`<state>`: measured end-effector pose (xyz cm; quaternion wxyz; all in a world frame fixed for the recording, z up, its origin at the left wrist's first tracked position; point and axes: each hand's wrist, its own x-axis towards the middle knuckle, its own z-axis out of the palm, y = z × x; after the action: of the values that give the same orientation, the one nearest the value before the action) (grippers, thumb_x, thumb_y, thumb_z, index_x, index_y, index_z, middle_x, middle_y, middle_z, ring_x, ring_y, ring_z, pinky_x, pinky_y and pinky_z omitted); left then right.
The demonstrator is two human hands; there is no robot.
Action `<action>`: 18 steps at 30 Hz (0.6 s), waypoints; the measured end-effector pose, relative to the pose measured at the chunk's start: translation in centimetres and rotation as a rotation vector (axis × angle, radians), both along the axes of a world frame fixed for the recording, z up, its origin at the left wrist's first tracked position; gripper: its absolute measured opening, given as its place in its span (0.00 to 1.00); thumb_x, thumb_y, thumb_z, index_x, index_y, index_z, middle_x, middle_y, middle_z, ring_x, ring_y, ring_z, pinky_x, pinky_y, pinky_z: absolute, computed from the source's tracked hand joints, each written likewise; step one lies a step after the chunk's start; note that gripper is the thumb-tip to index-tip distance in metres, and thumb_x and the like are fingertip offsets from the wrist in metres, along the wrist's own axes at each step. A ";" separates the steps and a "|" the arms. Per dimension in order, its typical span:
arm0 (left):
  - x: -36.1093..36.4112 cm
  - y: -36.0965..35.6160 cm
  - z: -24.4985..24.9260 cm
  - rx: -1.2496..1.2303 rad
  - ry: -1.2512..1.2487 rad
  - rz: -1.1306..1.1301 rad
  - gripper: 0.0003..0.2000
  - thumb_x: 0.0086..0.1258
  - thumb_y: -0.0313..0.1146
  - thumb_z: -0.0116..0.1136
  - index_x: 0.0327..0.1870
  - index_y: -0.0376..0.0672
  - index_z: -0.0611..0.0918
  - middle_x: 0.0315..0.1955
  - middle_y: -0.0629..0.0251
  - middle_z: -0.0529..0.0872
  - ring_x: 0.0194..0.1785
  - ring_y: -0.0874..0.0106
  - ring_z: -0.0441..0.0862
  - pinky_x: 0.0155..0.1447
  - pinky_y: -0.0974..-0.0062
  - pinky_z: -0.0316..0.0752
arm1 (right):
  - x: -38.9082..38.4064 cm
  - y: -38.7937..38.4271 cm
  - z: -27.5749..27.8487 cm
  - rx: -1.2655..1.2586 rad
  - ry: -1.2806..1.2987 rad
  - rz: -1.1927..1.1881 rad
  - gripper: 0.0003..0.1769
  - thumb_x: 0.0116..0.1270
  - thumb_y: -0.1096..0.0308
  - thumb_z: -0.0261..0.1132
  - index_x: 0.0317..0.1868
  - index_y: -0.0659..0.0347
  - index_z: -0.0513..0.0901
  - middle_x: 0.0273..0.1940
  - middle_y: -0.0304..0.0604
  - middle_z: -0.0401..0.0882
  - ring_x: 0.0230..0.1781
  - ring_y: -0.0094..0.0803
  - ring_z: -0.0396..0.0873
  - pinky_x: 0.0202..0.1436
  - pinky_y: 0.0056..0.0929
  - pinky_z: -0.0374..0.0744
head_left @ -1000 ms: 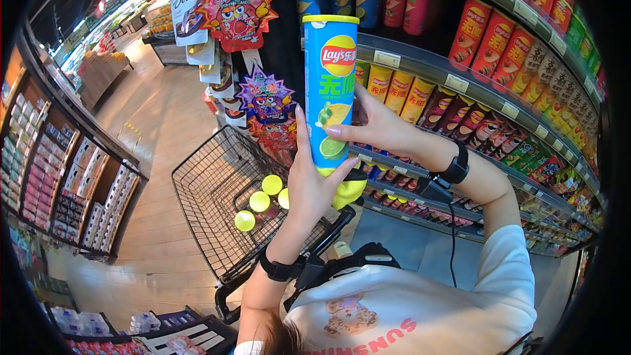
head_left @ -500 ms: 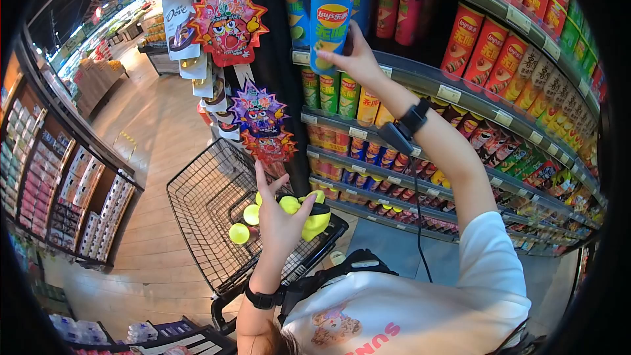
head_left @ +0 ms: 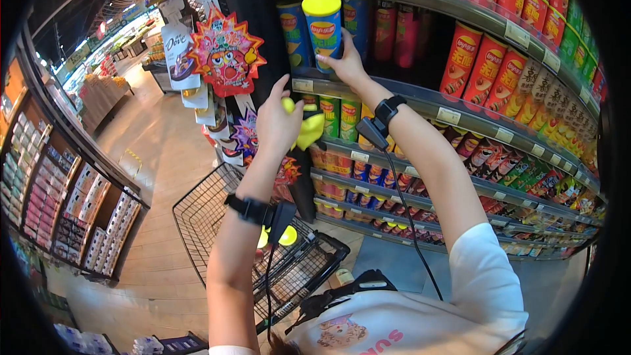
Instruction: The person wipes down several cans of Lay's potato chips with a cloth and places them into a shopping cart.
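My right hand (head_left: 347, 61) is wrapped round the lower part of a blue chip can (head_left: 323, 36) with a yellow lid, upright at the front of a shelf beside other blue cans (head_left: 294, 33). My left hand (head_left: 281, 118) is raised left of the can. It grips a soft yellow-green and black item (head_left: 310, 130), partly hidden behind the fingers; what it is I cannot make out. Below my left forearm, yellow-lidded cans (head_left: 287, 235) lie in the black wire shopping cart (head_left: 204, 207).
Shelves (head_left: 453, 117) of red, green and yellow snack packs curve away to the right. Candy bags (head_left: 227, 53) hang on a dark post at the left of the shelves. Another display (head_left: 72, 204) stands at far left across the wooden floor.
My left hand has risen from above the cart, and the yellow-green item has come up with it. The blue can has moved down and slightly left with my right hand.
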<state>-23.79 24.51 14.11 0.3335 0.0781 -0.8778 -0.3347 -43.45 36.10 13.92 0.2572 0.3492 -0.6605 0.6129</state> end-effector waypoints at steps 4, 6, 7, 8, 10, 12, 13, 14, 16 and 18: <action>-6.3 0.2 3.2 -0.123 -0.011 0.046 0.30 0.59 0.32 0.65 0.66 0.50 0.71 0.53 0.56 0.83 0.54 0.54 0.81 0.56 0.62 0.75 | 0.1 0.3 0.8 0.039 0.011 0.049 0.42 0.50 0.73 0.76 0.63 0.60 0.63 0.54 0.50 0.77 0.58 0.40 0.75 0.62 0.34 0.71; -8.7 0.3 4.1 -0.134 -0.045 0.019 0.30 0.58 0.32 0.65 0.65 0.50 0.71 0.53 0.57 0.83 0.55 0.55 0.80 0.56 0.62 0.75 | -0.4 0.4 1.2 0.065 -0.003 0.083 0.39 0.50 0.74 0.76 0.61 0.60 0.64 0.54 0.53 0.76 0.58 0.42 0.75 0.61 0.35 0.71; -9.7 0.2 4.5 -0.126 -0.078 -0.009 0.32 0.58 0.33 0.66 0.66 0.46 0.70 0.53 0.54 0.82 0.56 0.55 0.80 0.58 0.63 0.74 | -0.7 0.4 1.2 0.082 -0.009 0.085 0.39 0.50 0.74 0.75 0.61 0.60 0.64 0.54 0.53 0.76 0.58 0.43 0.75 0.61 0.35 0.71; -10.5 0.2 4.6 -0.129 -0.070 -0.007 0.32 0.58 0.33 0.66 0.66 0.46 0.70 0.53 0.54 0.82 0.56 0.55 0.80 0.58 0.63 0.74 | -1.0 0.3 1.2 0.098 -0.015 0.086 0.39 0.50 0.75 0.75 0.61 0.60 0.64 0.54 0.54 0.76 0.57 0.44 0.75 0.61 0.35 0.71; -12.0 0.3 4.5 -0.035 -0.072 -0.040 0.34 0.57 0.34 0.67 0.66 0.40 0.68 0.53 0.51 0.82 0.57 0.55 0.80 0.60 0.64 0.74 | -1.7 0.1 1.0 0.088 -0.014 0.129 0.39 0.50 0.75 0.74 0.62 0.61 0.64 0.53 0.55 0.75 0.57 0.48 0.75 0.61 0.37 0.72; -12.9 0.0 4.3 0.005 -0.058 -0.073 0.35 0.57 0.34 0.68 0.67 0.36 0.67 0.53 0.48 0.81 0.58 0.55 0.79 0.61 0.65 0.72 | -2.3 -0.1 0.8 0.153 -0.017 0.041 0.40 0.50 0.75 0.74 0.62 0.61 0.63 0.54 0.58 0.75 0.58 0.52 0.74 0.60 0.40 0.73; -13.2 -0.3 3.9 -0.003 0.006 -0.094 0.36 0.57 0.34 0.69 0.67 0.36 0.66 0.53 0.48 0.81 0.58 0.56 0.79 0.61 0.66 0.72 | -2.4 0.1 0.8 0.159 -0.018 0.046 0.40 0.49 0.75 0.74 0.62 0.61 0.63 0.54 0.59 0.75 0.58 0.55 0.73 0.59 0.42 0.73; -13.4 -0.5 3.6 -0.009 0.069 -0.114 0.36 0.57 0.35 0.69 0.67 0.36 0.66 0.54 0.48 0.81 0.59 0.56 0.79 0.61 0.66 0.72 | -2.6 0.1 0.5 0.162 -0.019 0.049 0.40 0.49 0.75 0.74 0.62 0.61 0.63 0.54 0.59 0.75 0.58 0.55 0.73 0.59 0.42 0.73; -14.1 -1.1 3.4 0.004 0.050 -0.164 0.39 0.57 0.37 0.70 0.69 0.38 0.64 0.55 0.49 0.80 0.59 0.56 0.78 0.62 0.65 0.72 | -2.7 0.2 -0.1 0.153 -0.062 0.017 0.38 0.52 0.73 0.73 0.62 0.63 0.64 0.53 0.58 0.76 0.58 0.52 0.74 0.59 0.41 0.73; -14.5 -1.3 3.2 0.019 0.030 -0.214 0.41 0.56 0.39 0.70 0.70 0.39 0.62 0.56 0.49 0.80 0.60 0.55 0.77 0.63 0.64 0.72 | -3.0 0.1 -0.6 0.115 -0.058 0.052 0.36 0.54 0.71 0.72 0.61 0.64 0.65 0.53 0.57 0.77 0.57 0.49 0.75 0.59 0.40 0.74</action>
<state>-38.27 23.22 17.33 0.3084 -0.0179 -0.8729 -0.3776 -46.47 36.20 13.34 0.2015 0.3627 -0.6924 0.5903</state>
